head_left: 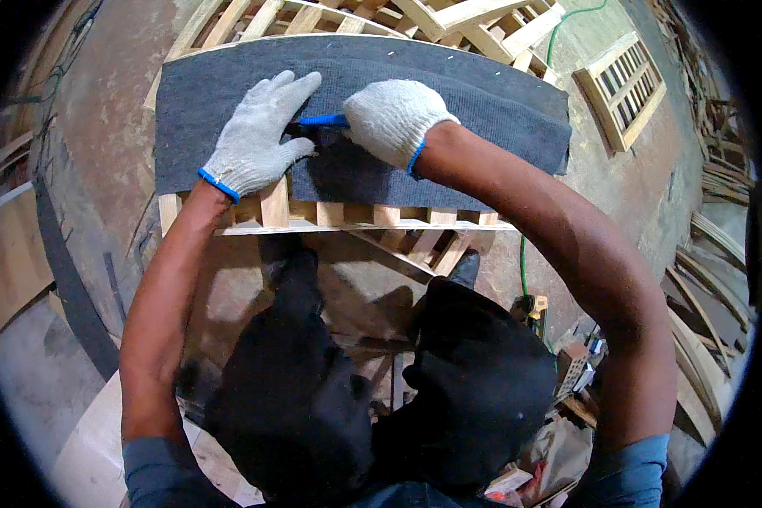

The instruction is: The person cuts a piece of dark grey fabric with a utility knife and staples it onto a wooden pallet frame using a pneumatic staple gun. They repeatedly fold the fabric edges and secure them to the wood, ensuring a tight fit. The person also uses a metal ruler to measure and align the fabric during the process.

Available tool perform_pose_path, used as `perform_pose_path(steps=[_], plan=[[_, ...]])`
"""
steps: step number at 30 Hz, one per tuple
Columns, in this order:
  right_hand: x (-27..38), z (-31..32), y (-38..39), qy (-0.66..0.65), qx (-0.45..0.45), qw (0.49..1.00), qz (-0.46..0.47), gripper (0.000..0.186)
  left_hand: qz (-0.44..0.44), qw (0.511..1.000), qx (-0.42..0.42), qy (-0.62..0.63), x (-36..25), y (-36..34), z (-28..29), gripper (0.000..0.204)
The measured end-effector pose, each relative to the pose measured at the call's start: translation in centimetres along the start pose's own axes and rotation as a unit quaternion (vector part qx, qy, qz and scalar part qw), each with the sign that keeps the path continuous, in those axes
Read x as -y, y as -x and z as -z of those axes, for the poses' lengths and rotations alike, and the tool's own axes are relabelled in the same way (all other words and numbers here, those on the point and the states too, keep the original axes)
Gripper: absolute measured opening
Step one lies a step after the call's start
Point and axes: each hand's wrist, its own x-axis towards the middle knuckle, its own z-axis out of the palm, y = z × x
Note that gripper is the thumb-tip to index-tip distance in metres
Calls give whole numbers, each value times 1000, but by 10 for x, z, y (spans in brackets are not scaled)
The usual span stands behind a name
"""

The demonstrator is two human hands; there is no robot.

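Observation:
My right hand point(395, 123), in a white knit glove with a blue cuff, is closed around a slim blue tool that looks like a utility knife point(322, 121). Its dark tip points left, close to the gap between my left thumb and forefinger. My left hand point(262, 135), gloved the same way, presses flat on a dark grey ribbed fabric sheet point(474, 118) with its thumb spread. The sheet covers most of a slatted wooden frame point(347, 226), whose slats show along the near edge. A second layer of the fabric seems to lie over the first.
Beyond the sheet lie more slatted wooden frames point(474, 21). A small slatted panel point(625, 89) rests on the floor at right, and curved wood strips point(703, 372) are piled beyond my right arm. A green hose point(522, 262) and a yellow-black tool point(537, 306) lie near my legs.

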Motion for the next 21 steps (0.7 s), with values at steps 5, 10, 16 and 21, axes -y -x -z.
perform_pose_path(steps=[5, 10, 16, 21], plan=[[-6, 10, 9, 26, 8, 1000, 15, 22, 5, 1000, 26, 4, -5, -3, 2, 85], [-28, 14, 35, 48, 14, 999, 7, 21, 0, 1000, 16, -3, -2, -1, 4, 85], [-51, 11, 63, 78, 39, 995, -48, 20, -8, 1000, 16, -10, -2, -2, 3, 84], [-64, 6, 77, 80, 42, 994, -67, 20, -10, 1000, 25, -11, -4, -3, 3, 84]])
